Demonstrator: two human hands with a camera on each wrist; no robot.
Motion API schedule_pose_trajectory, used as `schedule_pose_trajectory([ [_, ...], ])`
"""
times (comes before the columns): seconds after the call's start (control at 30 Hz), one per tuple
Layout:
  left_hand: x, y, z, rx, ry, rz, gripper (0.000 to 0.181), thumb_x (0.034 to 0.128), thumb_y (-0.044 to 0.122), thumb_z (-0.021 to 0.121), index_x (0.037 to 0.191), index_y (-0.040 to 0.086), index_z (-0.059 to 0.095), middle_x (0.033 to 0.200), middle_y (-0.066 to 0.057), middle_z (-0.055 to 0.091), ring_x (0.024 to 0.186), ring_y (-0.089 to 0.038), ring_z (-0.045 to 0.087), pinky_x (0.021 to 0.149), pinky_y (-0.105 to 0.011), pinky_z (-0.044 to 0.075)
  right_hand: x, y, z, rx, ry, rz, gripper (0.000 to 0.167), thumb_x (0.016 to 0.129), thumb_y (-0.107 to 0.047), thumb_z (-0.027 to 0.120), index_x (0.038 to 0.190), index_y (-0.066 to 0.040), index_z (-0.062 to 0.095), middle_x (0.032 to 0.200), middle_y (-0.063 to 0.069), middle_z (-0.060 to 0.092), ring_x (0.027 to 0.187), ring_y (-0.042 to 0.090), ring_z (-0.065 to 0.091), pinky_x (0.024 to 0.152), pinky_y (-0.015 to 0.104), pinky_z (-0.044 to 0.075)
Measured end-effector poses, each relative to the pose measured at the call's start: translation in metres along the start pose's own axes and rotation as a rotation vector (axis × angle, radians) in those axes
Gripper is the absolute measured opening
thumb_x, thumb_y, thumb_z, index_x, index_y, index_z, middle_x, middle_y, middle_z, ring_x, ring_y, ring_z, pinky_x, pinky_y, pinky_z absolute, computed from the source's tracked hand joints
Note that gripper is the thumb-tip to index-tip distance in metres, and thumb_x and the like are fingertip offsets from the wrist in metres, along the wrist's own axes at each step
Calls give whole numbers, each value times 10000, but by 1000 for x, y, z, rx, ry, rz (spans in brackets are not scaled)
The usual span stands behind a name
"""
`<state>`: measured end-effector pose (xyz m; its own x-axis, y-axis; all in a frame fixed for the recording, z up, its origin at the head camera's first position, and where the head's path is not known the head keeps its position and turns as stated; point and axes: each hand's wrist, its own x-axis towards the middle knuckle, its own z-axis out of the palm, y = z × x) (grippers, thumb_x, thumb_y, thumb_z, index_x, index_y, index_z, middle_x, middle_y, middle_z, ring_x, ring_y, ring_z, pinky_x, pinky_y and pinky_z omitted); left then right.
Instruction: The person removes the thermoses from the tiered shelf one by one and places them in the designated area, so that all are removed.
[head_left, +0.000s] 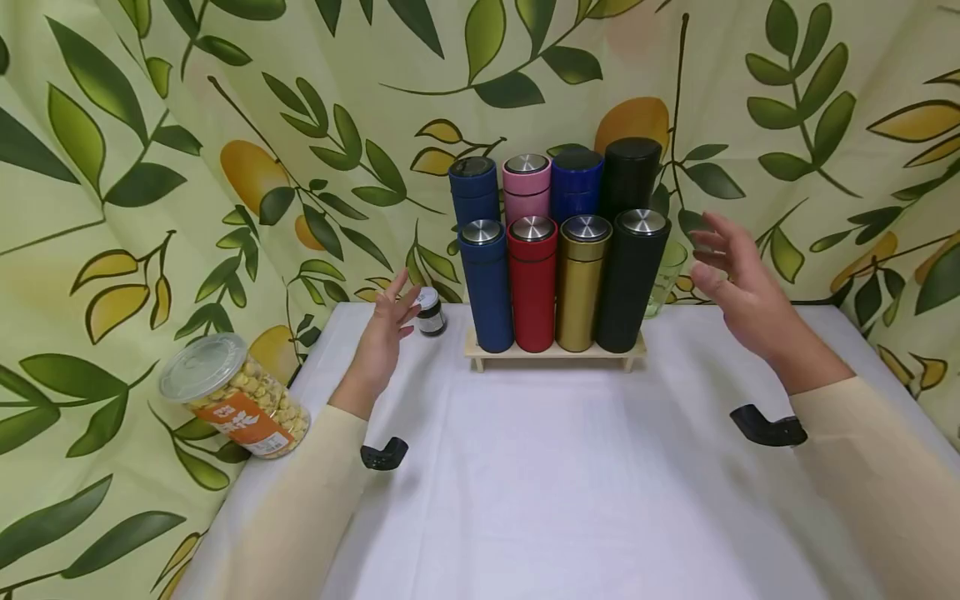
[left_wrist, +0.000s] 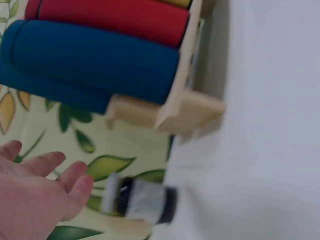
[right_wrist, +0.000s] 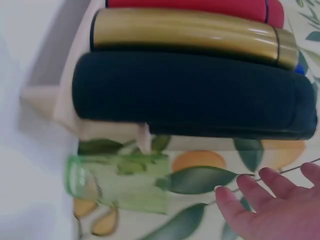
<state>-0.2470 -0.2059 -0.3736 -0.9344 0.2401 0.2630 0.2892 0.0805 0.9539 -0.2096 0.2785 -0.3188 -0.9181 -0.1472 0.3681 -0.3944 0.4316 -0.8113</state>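
Observation:
A small wooden rack holds two rows of upright insulated bottles. In front are a blue bottle, a red bottle, a gold bottle and a black bottle. Behind show a navy bottle, a pink bottle, a bright blue bottle and another black bottle. My left hand, holding nothing, is left of the rack near a small dark jar. My right hand, also holding nothing, is raised right of the rack, near a green glass.
A clear plastic jar of pale snacks with an orange label leans at the table's left edge. White cloth covers the table. A leaf-patterned curtain hangs behind the rack and down the left side.

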Motion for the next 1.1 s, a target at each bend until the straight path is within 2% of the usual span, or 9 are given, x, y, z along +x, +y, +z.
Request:
schedule_pose_trajectory([
  [0.13,3,-21,19,-142,11,-55,1207,887,986,328,1766,178,152,1738,-225,294,1566,-479,283,1232,-703,162,3,13,13,105,40,49,722,1152,-335,491,1754,-222,109,1717,211,248,1553,473,250,1263,468,275],
  [0.2,5,-31,28,-193,25,-89,1217,879,992,323,1765,173,162,1735,-218,302,1565,-468,297,1234,-696,176,5,18,20,139,52,81,729,1149,-373,498,1750,-221,114,1709,202,254,1540,440,265,1248,463,311],
  [0.27,7,-41,37,-223,38,-120,1221,877,994,317,1762,165,175,1731,-221,311,1561,-465,305,1231,-684,199,5,22,27,155,62,103,737,1143,-389,512,1747,-221,125,1701,191,271,1528,427,290,1246,482,339],
  [0.53,11,-69,65,-305,48,-175,1037,1014,872,239,1751,143,231,1741,-268,246,1586,-513,197,1272,-664,172,8,34,48,194,90,142,788,1118,-325,613,1743,-197,150,1661,190,312,1497,410,353,1236,514,381],
  [0.63,13,-77,75,-374,80,-202,993,1043,831,265,1741,125,267,1765,-239,187,1597,-502,166,1273,-659,202,11,39,55,190,91,154,820,1102,-320,650,1744,-196,155,1660,181,325,1486,408,363,1221,581,384],
  [0.73,13,-84,81,-425,118,-223,910,1102,735,281,1715,63,315,1758,-228,211,1594,-455,226,1269,-626,260,13,41,62,188,91,168,849,1084,-326,687,1739,-180,167,1661,170,339,1487,400,359,1202,665,369],
  [0.9,10,-96,83,-374,135,-233,716,1196,497,307,1637,-59,400,1669,-251,393,1537,-369,380,1259,-512,337,15,39,74,175,109,199,899,1049,-369,754,1730,-168,203,1653,145,359,1495,376,347,1192,674,370],
  [1.0,9,-102,84,-296,146,-244,568,1197,341,427,1611,-46,457,1622,-238,463,1472,-335,472,1226,-466,396,18,41,80,166,139,206,903,1030,-373,787,1722,-175,243,1629,146,395,1481,375,377,1194,648,385],
  [1.1,9,-106,86,-232,167,-260,484,1154,184,517,1600,-2,503,1599,-220,487,1407,-308,529,1189,-443,443,21,44,84,156,175,211,899,1015,-358,812,1709,-162,274,1600,147,421,1466,373,411,1188,628,412],
])
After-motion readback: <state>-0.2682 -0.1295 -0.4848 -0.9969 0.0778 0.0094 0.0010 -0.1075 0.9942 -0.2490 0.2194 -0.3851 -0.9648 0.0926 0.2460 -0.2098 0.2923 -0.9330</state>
